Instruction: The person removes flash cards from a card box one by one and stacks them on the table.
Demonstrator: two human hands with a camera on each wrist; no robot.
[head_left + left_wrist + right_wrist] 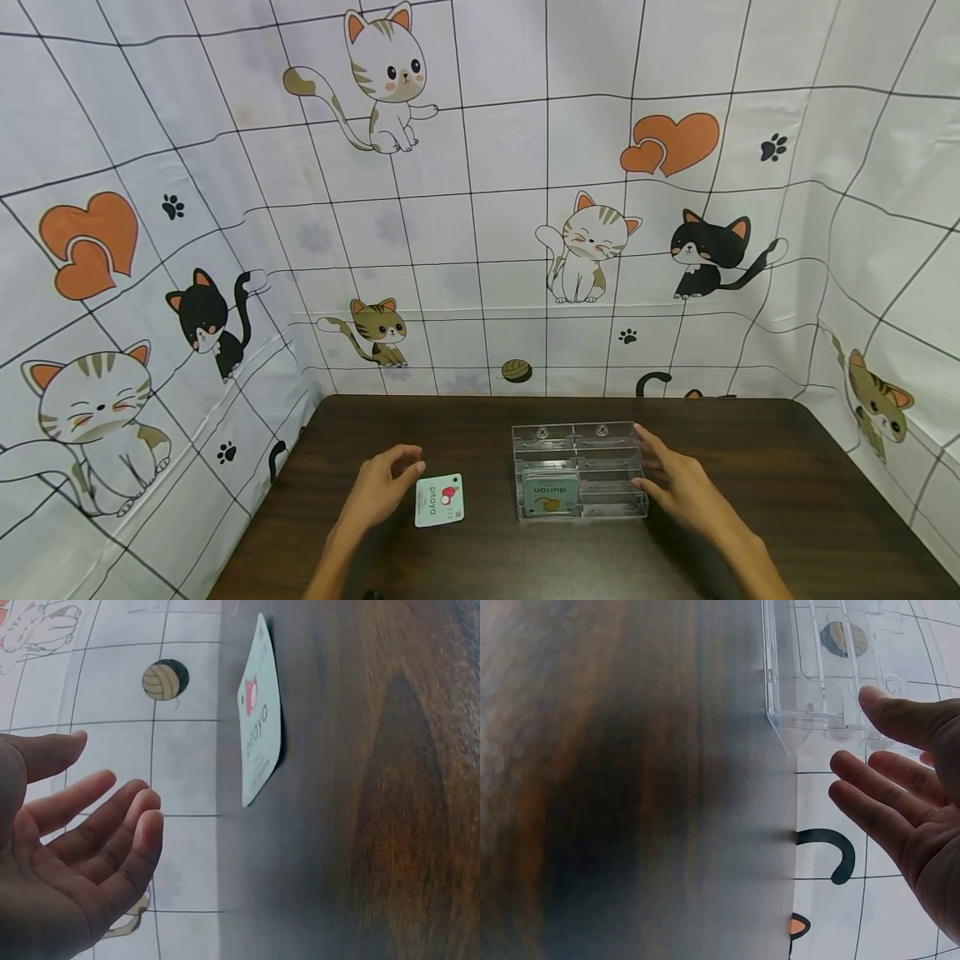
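Observation:
A clear plastic card holder (607, 509) with several compartments stands on the table. Cards marked "durian" (551, 493) sit in its near left compartment. My right hand (686, 492) is at the holder's right side, its thumb and index fingertips right at the edge; in the right wrist view its fingers (877, 806) are loosely spread. To the left of the holder, a "pitaya" card (439, 501) lies flat on the table. Just left of that card is my left hand (381, 490), fingers relaxed and bent, holding nothing; the left wrist view shows the palm with bare fingers.
The dark wooden table (487, 560) ends at a white curtain (495, 233) printed with cats and grid lines, which also runs along both sides. A small dark object (372, 595) shows at the bottom edge, near the left forearm.

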